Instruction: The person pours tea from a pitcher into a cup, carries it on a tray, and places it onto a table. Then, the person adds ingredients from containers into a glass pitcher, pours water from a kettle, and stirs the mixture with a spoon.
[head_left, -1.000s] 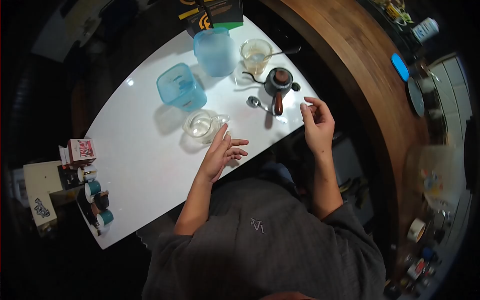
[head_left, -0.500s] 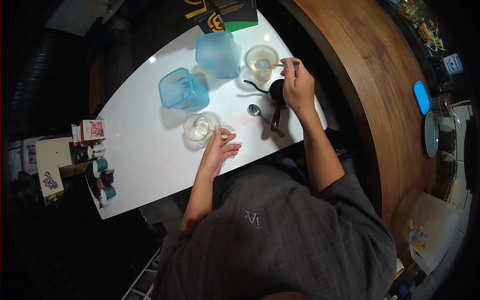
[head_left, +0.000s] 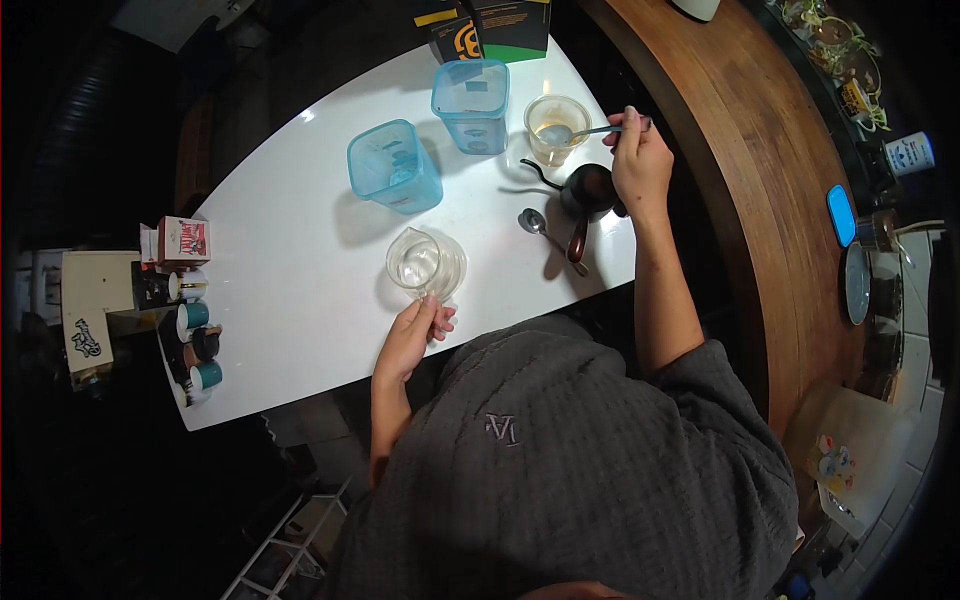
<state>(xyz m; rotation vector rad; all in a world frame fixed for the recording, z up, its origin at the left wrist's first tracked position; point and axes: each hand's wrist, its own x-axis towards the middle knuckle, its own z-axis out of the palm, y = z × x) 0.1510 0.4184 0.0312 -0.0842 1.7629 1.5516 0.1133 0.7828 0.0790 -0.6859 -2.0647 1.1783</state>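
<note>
My left hand [head_left: 412, 338] pinches the handle of a clear glass jug [head_left: 428, 265], which is on the white table or just above it; I cannot tell which. In my right hand [head_left: 642, 165] is a metal spoon [head_left: 592, 131], its bowl held over or inside a clear plastic cup [head_left: 560, 108]. The cup has a brownish residue at the bottom. Just below that hand stands a black gooseneck kettle [head_left: 588, 190] with a brown handle. A second spoon [head_left: 533, 220] lies on the table to the kettle's left.
Two translucent blue containers [head_left: 395, 172] [head_left: 473, 108] stand behind the jug. Dark printed boxes [head_left: 512, 28] sit at the far edge. Several small cups [head_left: 192, 318] and a red-and-white box [head_left: 185, 240] line the left edge. A wooden counter [head_left: 740, 200] runs along the right.
My left fingers have closed on the jug's handle; they were spread beside it before. The jug looks turned or tilted. The spoon stays at the cup. The whole view has shifted slightly.
</note>
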